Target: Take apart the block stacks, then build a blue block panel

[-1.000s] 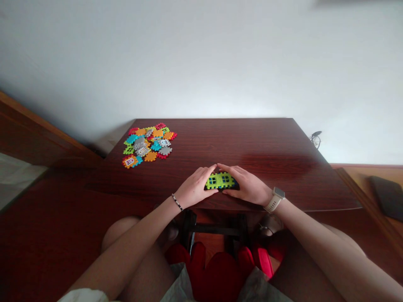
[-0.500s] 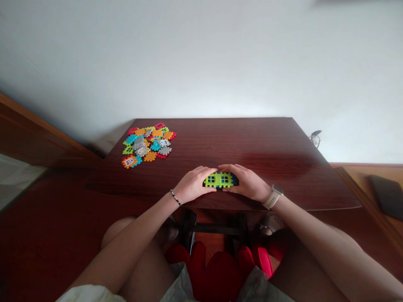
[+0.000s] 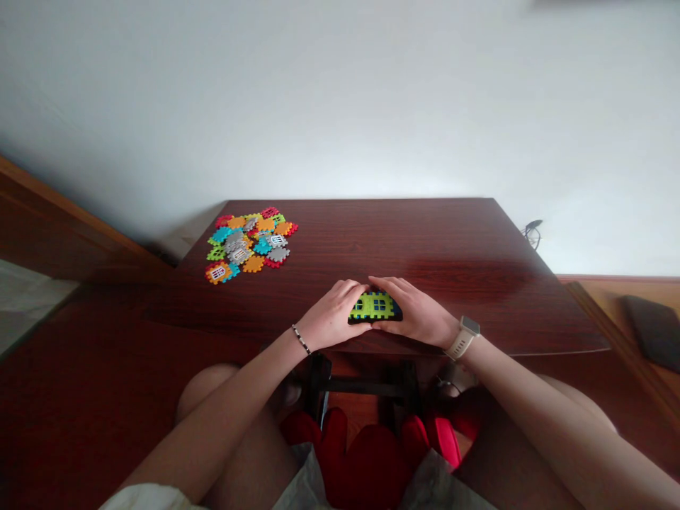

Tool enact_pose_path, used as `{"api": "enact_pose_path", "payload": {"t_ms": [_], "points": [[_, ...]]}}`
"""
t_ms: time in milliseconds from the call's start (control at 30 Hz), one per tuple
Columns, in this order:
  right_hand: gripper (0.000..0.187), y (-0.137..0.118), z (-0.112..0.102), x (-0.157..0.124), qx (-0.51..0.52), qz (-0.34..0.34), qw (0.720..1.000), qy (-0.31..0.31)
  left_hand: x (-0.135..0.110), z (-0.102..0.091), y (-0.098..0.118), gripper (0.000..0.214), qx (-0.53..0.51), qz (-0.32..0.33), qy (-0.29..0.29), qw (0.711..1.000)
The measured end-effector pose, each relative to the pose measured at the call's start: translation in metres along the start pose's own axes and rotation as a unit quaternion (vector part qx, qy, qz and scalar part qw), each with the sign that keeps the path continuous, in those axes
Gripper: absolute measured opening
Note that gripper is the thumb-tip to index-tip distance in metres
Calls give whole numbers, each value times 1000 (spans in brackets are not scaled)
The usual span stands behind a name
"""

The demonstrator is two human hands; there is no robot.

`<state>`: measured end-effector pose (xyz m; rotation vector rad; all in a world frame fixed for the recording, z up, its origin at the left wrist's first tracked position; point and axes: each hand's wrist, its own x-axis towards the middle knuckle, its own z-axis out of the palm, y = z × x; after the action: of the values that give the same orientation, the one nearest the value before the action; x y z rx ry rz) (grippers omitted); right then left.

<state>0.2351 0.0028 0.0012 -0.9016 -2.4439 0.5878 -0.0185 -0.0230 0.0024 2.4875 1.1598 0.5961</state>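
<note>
A small block built of interlocking plastic tiles (image 3: 375, 306), lime green on top with blue below, rests on the dark wooden table (image 3: 435, 241) near its front edge. My left hand (image 3: 332, 315) wraps round its left end, fingers curled over the top. My right hand (image 3: 419, 312), with a white watch on its wrist, grips the right end. The fingertips of both hands nearly meet over the block.
A heap of several loose tiles (image 3: 248, 244) in orange, red, teal, grey and green lies at the table's far left. A dark flat object (image 3: 656, 329) sits on a lighter surface to the right. A white wall stands behind the table.
My left hand has slid further over the block, hiding more of its left half. Both hands have closed in slightly; the block stays in the same spot.
</note>
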Motion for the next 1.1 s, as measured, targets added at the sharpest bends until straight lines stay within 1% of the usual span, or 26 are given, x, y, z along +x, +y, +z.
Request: {"api": "enact_pose_path", "payload": {"t_ms": [67,167,267,400,633,767,900,933,1000,1067,1100], "points": [[76,2,-2,1,-12,-3,1000,2,1,0,0,61,12,2,-3,1000],[56,4,-7,2,-24,-3,1000,-15,1,-2,-3,52,26,-3,-20,999],[48,4,-9,2,-24,1,999,-24,1,-3,-6,50,22,-12,-25,999],[50,2,-7,1,-42,-3,999,-28,1,-3,-5,55,34,-8,-26,999],[52,8,-3,3,-33,-26,998,-39,3,-6,-9,53,23,2,-49,999],[51,10,-3,4,-29,-32,998,-44,2,-6,-12,51,14,4,-47,999],[49,5,-3,3,-29,-19,999,-42,-1,-4,-7,50,7,-18,-32,999],[51,3,-3,3,-31,-16,999,-42,-2,-4,-4,51,10,-25,-29,999],[62,-2,-4,3,-40,-11,998,-44,-4,-4,1,57,20,-32,-29,999],[75,-6,-5,4,-53,-11,997,-47,-6,-4,6,67,36,-28,-36,998],[79,-7,-5,5,-60,-14,997,-48,-6,-4,7,70,46,-22,-40,998]]}}
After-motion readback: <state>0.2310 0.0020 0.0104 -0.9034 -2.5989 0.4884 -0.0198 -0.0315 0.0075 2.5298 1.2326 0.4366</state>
